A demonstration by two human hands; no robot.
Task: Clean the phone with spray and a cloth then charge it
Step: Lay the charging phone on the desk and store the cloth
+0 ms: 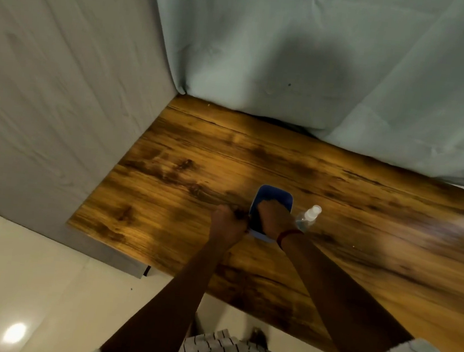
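A blue phone (275, 195) lies on the wooden table (198, 155), its long side pointing away from me. My right hand (276, 219) presses a dark cloth (258, 216) onto the phone's face and covers its middle. My left hand (227, 225) is closed against the phone's left edge, holding it in place. A small clear spray bottle (308, 216) with a white cap stands just right of the phone, close to my right wrist. No charger or cable shows in view.
A grey wall panel (55, 100) borders the table's left side and a pale green curtain (323, 56) hangs along its far edge. Pale floor tiles (27, 283) lie below the table's near edge. The far right of the table is blurred.
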